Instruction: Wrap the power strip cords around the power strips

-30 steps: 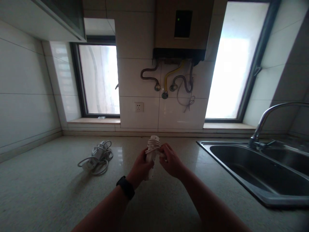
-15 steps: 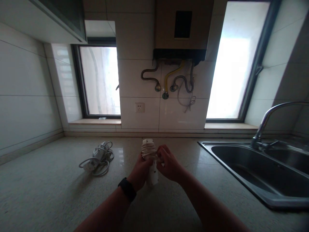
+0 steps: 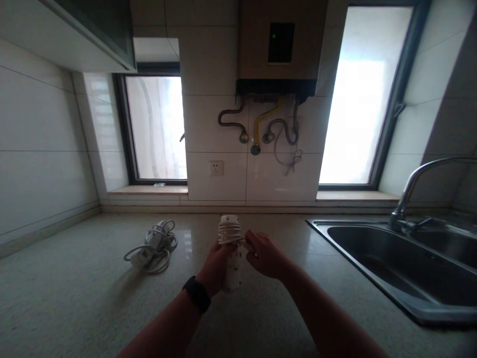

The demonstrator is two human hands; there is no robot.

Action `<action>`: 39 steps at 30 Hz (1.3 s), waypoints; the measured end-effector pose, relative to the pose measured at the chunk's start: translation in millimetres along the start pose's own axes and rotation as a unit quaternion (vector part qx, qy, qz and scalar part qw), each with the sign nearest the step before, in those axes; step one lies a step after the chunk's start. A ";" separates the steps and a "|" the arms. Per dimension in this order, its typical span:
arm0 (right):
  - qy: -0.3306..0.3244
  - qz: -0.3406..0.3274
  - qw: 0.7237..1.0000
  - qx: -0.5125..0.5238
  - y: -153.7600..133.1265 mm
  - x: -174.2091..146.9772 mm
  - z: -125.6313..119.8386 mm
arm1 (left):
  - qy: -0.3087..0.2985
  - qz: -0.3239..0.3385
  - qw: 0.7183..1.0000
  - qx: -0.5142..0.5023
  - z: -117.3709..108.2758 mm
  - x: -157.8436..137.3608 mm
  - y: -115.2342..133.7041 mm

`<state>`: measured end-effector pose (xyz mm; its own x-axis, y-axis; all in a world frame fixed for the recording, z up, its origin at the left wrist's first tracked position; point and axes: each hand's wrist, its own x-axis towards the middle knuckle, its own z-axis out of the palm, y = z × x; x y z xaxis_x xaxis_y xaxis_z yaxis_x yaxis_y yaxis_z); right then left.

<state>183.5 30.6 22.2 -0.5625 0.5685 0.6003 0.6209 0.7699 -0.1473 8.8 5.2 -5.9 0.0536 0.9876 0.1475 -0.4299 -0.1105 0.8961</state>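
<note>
Strip [image 3: 233, 275]: held over counter [image 3: 74, 303], contact unclear; cord [image 3: 229, 230] wound round far end. Left hand [image 3: 214, 268]: fingers clamped on strip. Right hand [image 3: 265, 253]: fingers together on cord, just to the right of strip.

The cord bundle [image 3: 153, 242] lies on the worktop [image 3: 74, 293], left of the power strip [image 3: 233, 271]; at right is the sink [image 3: 443, 311].

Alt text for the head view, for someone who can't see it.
Left hand holds a power strip, one end wrapped in cord; right hand pinches the cord. A cord bundle lies left on the counter; a sink is right.
</note>
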 end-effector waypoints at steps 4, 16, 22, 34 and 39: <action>-0.027 -0.037 0.999 0.028 8.6 0.1 -13.4 | -0.015 -0.023 1.000 0.004 1.3 -2.2 4.6; -0.055 -0.017 0.989 0.136 21.7 -6.1 -14.6 | -0.075 -0.040 0.996 0.002 -1.7 -6.0 8.4; -0.098 0.012 0.950 0.295 16.0 -4.6 -4.4 | -0.139 0.008 0.989 0.049 -0.8 -11.4 6.6; -0.065 0.037 0.901 0.428 18.6 -6.3 13.6 | -0.152 0.030 0.988 0.007 -4.8 -11.9 2.7; -0.053 0.052 0.886 0.457 15.1 -5.7 18.2 | -0.127 0.041 0.991 -0.008 -1.9 -9.9 2.3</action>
<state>186.1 44.2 2.3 -0.6068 0.6361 0.4765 -0.0028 0.5978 -0.8016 5.5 -4.7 -6.1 0.2422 0.9154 0.3215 -0.4570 -0.1847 0.8701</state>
